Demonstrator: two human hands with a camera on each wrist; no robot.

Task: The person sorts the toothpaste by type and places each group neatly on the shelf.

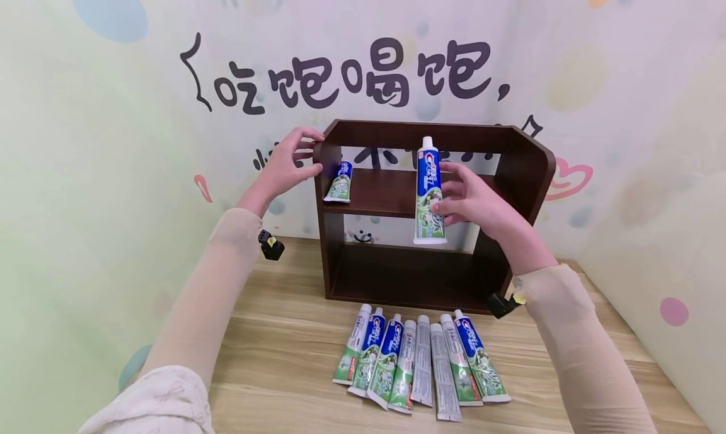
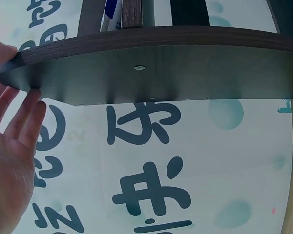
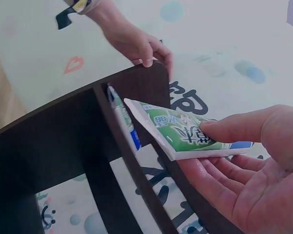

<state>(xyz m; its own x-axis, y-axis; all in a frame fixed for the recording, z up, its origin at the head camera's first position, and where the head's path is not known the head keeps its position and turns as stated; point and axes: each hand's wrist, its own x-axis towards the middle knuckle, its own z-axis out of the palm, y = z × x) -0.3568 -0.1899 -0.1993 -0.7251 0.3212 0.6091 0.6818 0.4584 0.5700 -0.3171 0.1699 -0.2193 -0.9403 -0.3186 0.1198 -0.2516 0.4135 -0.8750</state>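
On the wood-grain tabletop [image 1: 272,333], the dark brown shelf [image 1: 391,135] is the first thing to mind, in my judgement: my left grip [image 1: 289,164] pinches the upper corner of the shelf's left side panel [image 1: 333,257] between thumb and fingers, and a firm but gentle hold there should guard against sliding. Eight toothpaste tubes [image 1: 422,361] lie side by side in front of the shelf, cap ends toward it. My right grip [image 1: 473,198] holds another, the held tube [image 1: 429,188], before the shelf, near its middle. Handling it well, I would say, calls for light pressure, since a soft tube may dent, and a raised lower end to clear the front edge of the shelf's middle board [image 1: 374,191]. One more, the shelved tube [image 1: 340,182], lies at that board's left end, crimped end forward; matching its direction looks neatest to me. The held tube sits between thumb and fingers, gripped by its lower half: thumb on the printed face, fingers behind. Its crimped end [image 1: 430,240] is free below my thumb; its white cap [image 1: 428,142] points up, well above my thumb, before the shelf's upper part.
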